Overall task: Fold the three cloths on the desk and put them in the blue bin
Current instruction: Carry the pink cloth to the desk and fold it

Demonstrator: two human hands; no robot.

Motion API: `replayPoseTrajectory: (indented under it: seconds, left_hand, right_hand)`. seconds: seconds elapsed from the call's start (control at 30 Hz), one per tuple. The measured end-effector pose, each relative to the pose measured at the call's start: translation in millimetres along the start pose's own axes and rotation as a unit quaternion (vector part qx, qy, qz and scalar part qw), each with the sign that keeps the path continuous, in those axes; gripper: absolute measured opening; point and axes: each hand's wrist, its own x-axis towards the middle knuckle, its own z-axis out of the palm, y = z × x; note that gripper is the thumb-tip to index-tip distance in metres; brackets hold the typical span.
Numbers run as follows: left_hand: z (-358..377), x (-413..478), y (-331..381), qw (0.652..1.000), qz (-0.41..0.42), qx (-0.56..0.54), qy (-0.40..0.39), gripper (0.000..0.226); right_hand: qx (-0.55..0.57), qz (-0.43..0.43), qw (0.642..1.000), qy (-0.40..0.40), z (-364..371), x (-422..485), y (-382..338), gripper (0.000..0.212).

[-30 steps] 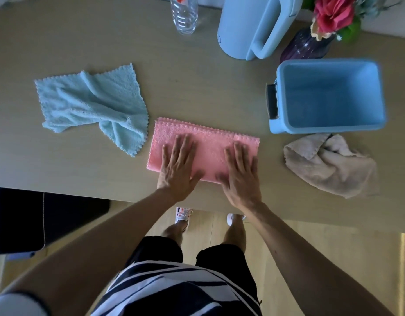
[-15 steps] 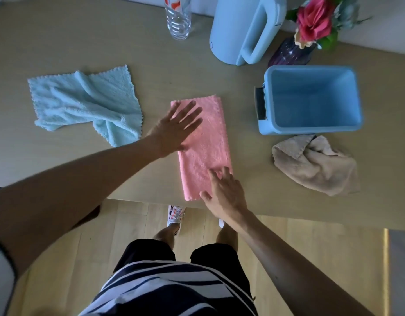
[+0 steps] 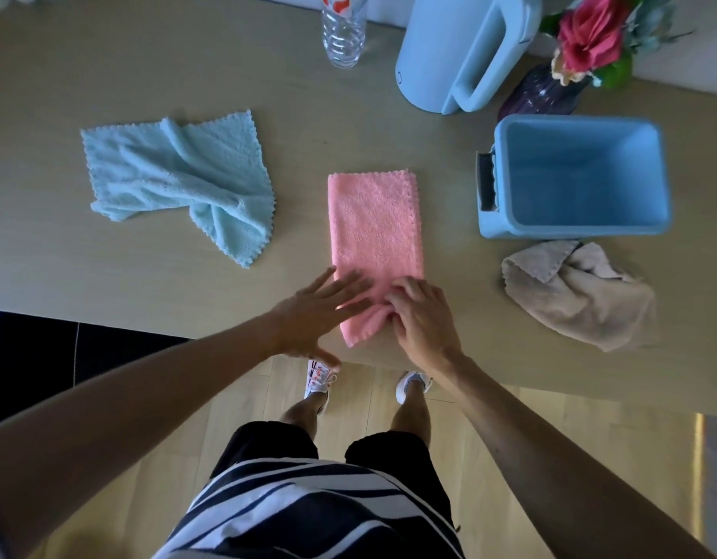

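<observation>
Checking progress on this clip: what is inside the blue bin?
The bin shows only its bare floor and walls, no cloth. The pink cloth, blue cloth and beige cloth lie outside on the desk. Nothing covers the opening.

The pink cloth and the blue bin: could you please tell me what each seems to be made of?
The pink cloth looks like soft microfibre or terry, matte: fuzzy pile, scalloped stitched edge. The blue bin looks like moulded plastic, smooth with a slight sheen: rounded rim, even colour.
</observation>
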Motion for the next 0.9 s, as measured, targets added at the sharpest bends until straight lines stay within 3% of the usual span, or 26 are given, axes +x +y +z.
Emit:
replayPoseTrajectory:
  seconds: [0.07,0.17,0.23,0.33,0.4,0.47,0.6,0.63,0.73,0.9]
  left_hand:
    - [-6.8,2.7,4.1,0.998,-0.014,-0.037,0.039,0.116]
    - [-21.3,4.9,9.4,0.969,-0.056,-0.181,0.157,0.058]
    - [-36.1,5.7,14.5,0.936,-0.131,-0.285,0.158,0.034]
    - [-49.7,9.8,15.4,0.892,-0.199,-0.387,0.122,0.024]
    - [-54.0,13.9,10.8,0.867,-0.252,-0.420,0.098,0.025]
    - [-52.9,19.1,4.7,0.837,-0.298,-0.451,0.086,0.031]
    - [-50.2,25.4,-2.1,0.797,-0.299,-0.512,0.111,0.020]
    - [-48.8,25.9,-3.9,0.791,-0.293,-0.526,0.108,0.030]
    - [-43.0,25.3,-7.4,0.792,-0.298,-0.521,0.112,0.060]
    - [-36.5,29.9,-6.7,0.815,-0.331,-0.455,0.141,0.059]
  right_hand:
    - [0.035,0.015,0.999,-0.025,-6.0,8.7,-2.6,0.017]
    - [0.190,0.065,0.971,-0.129,-24.5,14.5,-5.1,0.025]
    - [0.269,0.077,0.946,-0.161,-35.2,14.1,-4.4,0.026]
    - [0.358,0.102,0.913,-0.170,-46.9,13.1,3.2,0.041]
    - [0.384,0.116,0.902,-0.159,-49.3,14.5,10.6,0.048]
    - [0.393,0.140,0.901,-0.114,-48.9,17.6,15.2,0.035]
    - [0.404,0.228,0.886,-0.023,-44.8,31.5,23.3,0.013]
    - [0.402,0.245,0.882,-0.010,-42.2,34.8,26.2,0.013]
    - [0.373,0.280,0.885,-0.004,-34.6,42.8,32.0,0.020]
    - [0.314,0.309,0.898,0.003,-25.0,48.6,37.3,0.019]
